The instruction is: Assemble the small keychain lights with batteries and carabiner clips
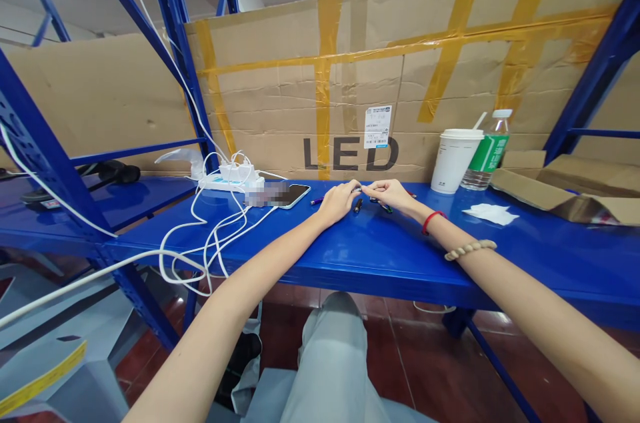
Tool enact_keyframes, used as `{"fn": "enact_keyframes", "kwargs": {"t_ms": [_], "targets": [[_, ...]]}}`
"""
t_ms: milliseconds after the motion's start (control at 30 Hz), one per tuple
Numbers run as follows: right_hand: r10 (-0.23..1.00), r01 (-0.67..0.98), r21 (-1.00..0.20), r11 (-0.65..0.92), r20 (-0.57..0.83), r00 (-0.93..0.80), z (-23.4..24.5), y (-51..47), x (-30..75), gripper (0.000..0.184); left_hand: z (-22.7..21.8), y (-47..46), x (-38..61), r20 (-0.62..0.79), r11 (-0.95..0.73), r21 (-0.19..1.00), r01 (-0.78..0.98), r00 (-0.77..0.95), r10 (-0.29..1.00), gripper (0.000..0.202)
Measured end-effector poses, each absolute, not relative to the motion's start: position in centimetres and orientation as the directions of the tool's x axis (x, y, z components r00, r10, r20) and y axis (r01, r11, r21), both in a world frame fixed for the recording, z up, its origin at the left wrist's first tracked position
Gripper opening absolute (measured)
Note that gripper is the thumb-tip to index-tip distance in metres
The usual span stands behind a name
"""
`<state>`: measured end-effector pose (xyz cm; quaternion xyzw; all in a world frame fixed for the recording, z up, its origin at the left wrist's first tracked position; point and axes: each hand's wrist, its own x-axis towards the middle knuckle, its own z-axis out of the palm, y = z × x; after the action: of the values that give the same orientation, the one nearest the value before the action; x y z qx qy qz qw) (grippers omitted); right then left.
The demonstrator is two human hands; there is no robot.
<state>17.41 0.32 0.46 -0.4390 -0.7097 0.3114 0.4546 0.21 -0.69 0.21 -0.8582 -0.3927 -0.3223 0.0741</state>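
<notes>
Both my arms reach forward over the blue metal shelf (pixel 380 256). My left hand (pixel 338 199) and my right hand (pixel 391 194) meet at the back of the shelf, fingers pinched together on a small dark pen-like object (pixel 359 190) held between them. A few more pens (pixel 358 205) lie loose on the shelf just under and beside the hands, one with a purple end (pixel 316 201) to the left. A red band and a bead bracelet sit on my right wrist.
A phone (pixel 293 195) and a white power strip (pixel 231 181) with tangled white cables lie left of the hands. A white lidded cup (pixel 453 160), a green-labelled bottle (pixel 487 151), a tissue (pixel 490 213) and an open cardboard box (pixel 570 193) stand right. Taped cardboard marked LED backs the shelf.
</notes>
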Motion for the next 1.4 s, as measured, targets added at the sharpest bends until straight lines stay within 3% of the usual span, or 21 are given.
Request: {"fn": "enact_keyframes", "kwargs": {"t_ms": [267,667,800,967,1400], "targets": [[0.888,0.367,-0.809,0.459,0.418,-0.189,0.8,0.4,17.7,0.054,0.1,-0.6,0.2,0.609,-0.681,0.222,0.698,0.446,0.656,0.025],[0.660,0.483,-0.509,0.713,0.720,-0.216,1.4,0.2,17.6,0.053,0.4,-1.0,0.1,0.541,-0.645,0.305,0.701,0.429,0.723,0.031],[0.682,0.449,-0.542,0.710,0.689,-0.246,1.4,0.2,17.5,0.051,0.3,-0.9,0.0,0.526,-0.655,0.313,0.688,0.448,0.723,0.030],[0.727,0.401,-0.614,0.680,0.636,-0.258,1.4,0.0,17.4,0.049,-0.3,0.2,-0.1,0.543,-0.755,0.363,0.546,0.534,0.648,0.030],[0.728,0.344,-0.641,0.686,0.611,-0.313,1.6,-0.2,18.1,0.040,0.2,-0.8,-0.2,0.508,-0.822,0.268,0.503,0.651,0.564,0.030]]}}
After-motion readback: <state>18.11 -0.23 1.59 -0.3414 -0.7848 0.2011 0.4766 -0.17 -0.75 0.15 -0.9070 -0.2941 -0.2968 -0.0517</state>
